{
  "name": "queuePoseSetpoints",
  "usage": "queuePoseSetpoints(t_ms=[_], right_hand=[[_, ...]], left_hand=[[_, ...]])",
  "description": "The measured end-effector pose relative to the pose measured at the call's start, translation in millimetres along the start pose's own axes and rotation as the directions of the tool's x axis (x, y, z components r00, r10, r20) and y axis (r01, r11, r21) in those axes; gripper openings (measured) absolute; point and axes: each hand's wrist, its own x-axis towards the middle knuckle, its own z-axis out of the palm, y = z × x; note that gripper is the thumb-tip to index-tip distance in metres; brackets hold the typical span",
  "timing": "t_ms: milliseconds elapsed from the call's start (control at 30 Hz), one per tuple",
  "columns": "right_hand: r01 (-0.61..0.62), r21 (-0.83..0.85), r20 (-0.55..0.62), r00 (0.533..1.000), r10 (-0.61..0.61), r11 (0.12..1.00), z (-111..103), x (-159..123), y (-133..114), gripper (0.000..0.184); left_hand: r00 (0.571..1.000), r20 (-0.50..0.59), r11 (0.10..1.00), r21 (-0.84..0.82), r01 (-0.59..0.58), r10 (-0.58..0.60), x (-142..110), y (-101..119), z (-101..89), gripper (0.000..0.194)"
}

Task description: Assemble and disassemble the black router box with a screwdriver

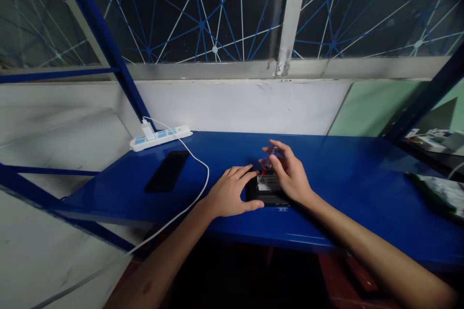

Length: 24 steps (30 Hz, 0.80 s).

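A flat black device with a pale printed label lies on the blue table near its front edge. My left hand rests against the device's left side, fingers spread and thumb along the near edge. In my right hand is a screwdriver with a clear purplish handle and a red collar, held between thumb and fingers. The screwdriver leans, its thin shaft pointing down at the device's upper left part. Whether the tip sits in a screw is too small to tell.
On the blue table, a dark phone-like slab lies to the left. Behind it stands a white power strip with a plugged-in charger. Its white cable runs past my left arm. A plastic-wrapped item is at the right.
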Motion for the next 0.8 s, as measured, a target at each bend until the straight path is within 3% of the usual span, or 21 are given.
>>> queuePoseSetpoints(t_ms=[167, 367, 633, 800], right_hand=[[-0.022, 0.046, -0.033, 0.999, 0.024, 0.999, -0.9, -6.2, 1.1, 0.043], [0.006, -0.184, -0.134, 0.991, -0.031, 0.983, -3.8, -5.7, 4.7, 0.038], [-0.051, 0.072, -0.055, 0.997, 0.055, 0.996, -8.0, -3.5, 4.2, 0.041], [-0.035, -0.088, -0.099, 0.995, 0.027, 0.995, -10.9, -2.1, 2.6, 0.038]], left_hand=[[1.000, 0.002, 1.000, -0.010, -0.003, 0.003, 0.4, -0.4, 0.3, 0.082], [1.000, 0.009, 1.000, 0.002, 0.002, -0.002, 1.4, -0.1, 0.7, 0.083], [1.000, 0.020, 1.000, -0.002, 0.008, -0.008, 1.5, -0.3, 1.0, 0.083], [1.000, 0.022, 1.000, 0.000, 0.008, -0.008, 1.2, -0.2, 0.7, 0.083]])
